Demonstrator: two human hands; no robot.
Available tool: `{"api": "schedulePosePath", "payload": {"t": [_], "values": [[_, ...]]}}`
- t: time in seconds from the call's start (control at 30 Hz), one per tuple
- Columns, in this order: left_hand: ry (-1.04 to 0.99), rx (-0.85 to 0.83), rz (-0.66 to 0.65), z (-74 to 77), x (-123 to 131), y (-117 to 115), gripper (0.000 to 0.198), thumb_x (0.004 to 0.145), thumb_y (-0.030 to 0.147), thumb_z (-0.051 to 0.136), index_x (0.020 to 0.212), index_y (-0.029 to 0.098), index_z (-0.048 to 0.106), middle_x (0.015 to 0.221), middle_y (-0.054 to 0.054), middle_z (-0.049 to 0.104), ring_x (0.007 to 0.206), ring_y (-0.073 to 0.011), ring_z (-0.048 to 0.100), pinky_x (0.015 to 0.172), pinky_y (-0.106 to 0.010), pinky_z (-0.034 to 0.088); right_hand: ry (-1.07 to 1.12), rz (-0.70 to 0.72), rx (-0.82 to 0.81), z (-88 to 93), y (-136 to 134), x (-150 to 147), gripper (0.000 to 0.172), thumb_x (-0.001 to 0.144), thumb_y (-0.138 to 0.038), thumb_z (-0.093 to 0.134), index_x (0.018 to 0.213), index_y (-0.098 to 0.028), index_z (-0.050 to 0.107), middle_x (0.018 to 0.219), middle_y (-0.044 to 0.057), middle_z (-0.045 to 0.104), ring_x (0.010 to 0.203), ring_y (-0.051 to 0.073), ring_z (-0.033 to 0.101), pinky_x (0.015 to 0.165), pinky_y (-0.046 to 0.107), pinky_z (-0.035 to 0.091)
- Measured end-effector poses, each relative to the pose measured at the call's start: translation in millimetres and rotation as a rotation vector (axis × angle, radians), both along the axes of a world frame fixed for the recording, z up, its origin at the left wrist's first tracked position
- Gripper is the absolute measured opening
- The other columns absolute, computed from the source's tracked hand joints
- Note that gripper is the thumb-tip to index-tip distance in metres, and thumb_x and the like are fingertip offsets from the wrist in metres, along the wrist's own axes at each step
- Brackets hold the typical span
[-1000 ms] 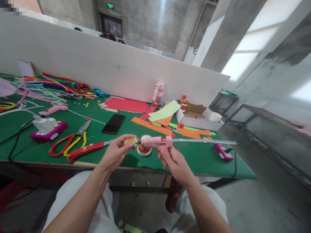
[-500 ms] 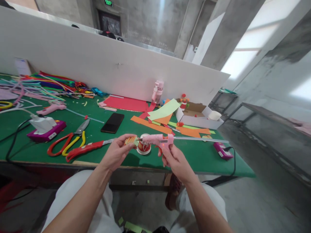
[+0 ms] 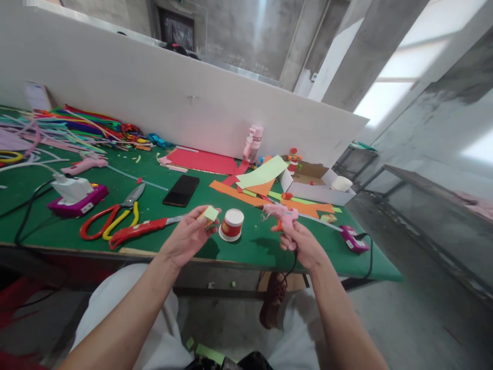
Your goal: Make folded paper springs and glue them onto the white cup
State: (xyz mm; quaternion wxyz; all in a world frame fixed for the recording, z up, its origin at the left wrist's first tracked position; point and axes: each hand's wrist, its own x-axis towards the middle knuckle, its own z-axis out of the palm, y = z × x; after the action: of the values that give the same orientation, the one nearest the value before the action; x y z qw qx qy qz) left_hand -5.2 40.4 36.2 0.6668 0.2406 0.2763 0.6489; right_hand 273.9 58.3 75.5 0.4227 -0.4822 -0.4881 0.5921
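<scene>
My left hand (image 3: 185,237) is closed on a small folded piece of light green and orange paper (image 3: 210,214), its flat green face turned up. Just right of it, an upside-down red and white paper cup (image 3: 233,224) stands on the green tabletop, touched by neither hand as far as I can tell. A pink hot glue gun (image 3: 287,220) is gripped in my right hand (image 3: 304,245), its nozzle pointing left above the table and a clear glue stick trailing from its back.
Scissors (image 3: 120,213) and red-handled pliers or cutters (image 3: 140,231) lie left, near a black phone (image 3: 181,190) and purple power strip (image 3: 79,201). Paper strips (image 3: 264,174) and a white box (image 3: 318,192) are behind. Another purple power block (image 3: 353,239) sits right. Pipe cleaners (image 3: 88,126) lie far left.
The glue gun has moved right, away from the folded paper its nozzle was against. My left hand has turned the paper so its flat face shows, and the cup is now uncovered.
</scene>
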Motion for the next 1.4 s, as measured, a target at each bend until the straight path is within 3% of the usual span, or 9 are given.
{"api": "schedulePosePath", "payload": {"t": [0.17, 0.3, 0.4, 0.47, 0.6, 0.73, 0.83, 1.23, 1.4], "values": [[0.011, 0.001, -0.046, 5.1, -13.7, 17.3, 0.046, 0.052, 0.034, 0.097, 0.09, 0.022, 0.075, 0.094, -0.001, 0.075, 0.076, -0.014, 0.066, 0.068, -0.027, 0.053, -0.538, -0.144, 0.044, -10.6, 21.3, 25.3, 0.039, 0.077, -0.057, 0.066, 0.065, -0.021, 0.056, 0.053, -0.004, 0.052, 0.053, 0.013, 0.047, 0.053, 0.026, 0.039], [0.078, 0.044, -0.055, 6.3, -31.4, 42.9, 0.045, 0.053, 0.033, 0.096, 0.091, 0.022, 0.075, 0.087, -0.002, 0.073, 0.076, -0.0137, 0.064, 0.067, -0.027, 0.05, -1.015, -0.081, 0.046, -18.3, 29.2, 33.5, 0.046, 0.094, -0.044, 0.042, 0.053, -0.024, 0.045, 0.045, -0.001, 0.05, 0.05, 0.016, 0.052, 0.059, 0.029, 0.041], [0.116, 0.08, -0.001, 2.5, -41.7, 58.3, 0.043, 0.053, 0.033, 0.096, 0.09, 0.022, 0.075, 0.081, 0.001, 0.071, 0.07, -0.0106, 0.059, 0.065, -0.025, 0.046, -1.216, -0.086, 0.079, -22.5, 29.2, 38.8, 0.044, 0.094, -0.044, 0.042, 0.055, -0.025, 0.046, 0.048, 0.002, 0.054, 0.053, 0.019, 0.058, 0.062, 0.031, 0.042], [0.138, 0.074, 0.024, -1.8, -45.6, 63.6, 0.043, 0.053, 0.035, 0.095, 0.087, 0.021, 0.075, 0.078, 0.001, 0.07, 0.066, -0.0091, 0.057, 0.063, -0.025, 0.044, -1.292, -0.255, 0.186, -23.2, 27.0, 36.6, 0.035, 0.087, -0.05, 0.052, 0.064, -0.024, 0.053, 0.062, 0.006, 0.063, 0.065, 0.024, 0.063, 0.065, 0.033, 0.044], [0.252, 0.066, 0.016, -9.2, -48.1, 65.0, 0.043, 0.053, 0.034, 0.094, 0.088, 0.019, 0.074, 0.08, 0.0, 0.071, 0.071, -0.0113, 0.06, 0.066, -0.027, 0.044, -1.031, -0.501, 0.557, -28.2, 19.4, -4.3, 0.045, 0.076, -0.062, 0.064, 0.091, -0.02, 0.062, 0.093, 0.013, 0.069, 0.085, 0.028, 0.065, 0.078, 0.041, 0.052], [0.433, 0.13, -0.023, -11.8, -46.5, 62.7, 0.041, 0.055, 0.029, 0.091, 0.09, 0.018, 0.072, 0.083, 0.0, 0.072, 0.078, -0.0136, 0.063, 0.076, -0.03, 0.047, -0.492, -0.163, 0.528, -50.7, 13.3, -75.0, 0.069, 0.073, -0.055, 0.074, 0.13, -0.02, 0.055, 0.131, 0.016, 0.063, 0.116, 0.029, 0.063, 0.097, 0.045, 0.052], [0.507, 0.159, -0.056, -13.3, -43.7, 60.9, 0.038, 0.059, 0.03, 0.087, 0.091, 0.018, 0.071, 0.087, -0.001, 0.073, 0.082, -0.0149, 0.064, 0.084, -0.034, 0.049, -0.376, -0.11, 0.428, -67.9, 14.7, -107.7, 0.087, 0.065, -0.048, 0.082, 0.14, -0.019, 0.048, 0.143, 0.016, 0.055, 0.128, 0.03, 0.057, 0.107, 0.046, 0.047], [0.576, 0.17, 0.005, -22.2, -36.3, 62.3, 0.035, 0.061, 0.034, 0.086, 0.089, 0.019, 0.073, 0.086, -0.003, 0.075, 0.078, -0.0156, 0.064, 0.077, -0.032, 0.049, -0.332, 0.059, 0.401, -76.1, 28.3, -97.1, 0.084, 0.075, -0.044, 0.073, 0.148, -0.02, 0.04, 0.148, 0.016, 0.05, 0.134, 0.032, 0.052, 0.112, 0.05, 0.043], [0.547, 0.119, 0.048, -21.5, -36.8, 62.3, 0.043, 0.055, 0.04, 0.091, 0.088, 0.018, 0.073, 0.083, -0.002, 0.074, 0.076, -0.0157, 0.063, 0.072, -0.03, 0.048, -0.474, -0.015, 0.449, -77.0, 22.7, -97.2, 0.11, 0.058, -0.045, 0.088, 0.151, -0.019, 0.035, 0.155, 0.018, 0.041, 0.14, 0.034, 0.044, 0.118, 0.051, 0.035]]}}
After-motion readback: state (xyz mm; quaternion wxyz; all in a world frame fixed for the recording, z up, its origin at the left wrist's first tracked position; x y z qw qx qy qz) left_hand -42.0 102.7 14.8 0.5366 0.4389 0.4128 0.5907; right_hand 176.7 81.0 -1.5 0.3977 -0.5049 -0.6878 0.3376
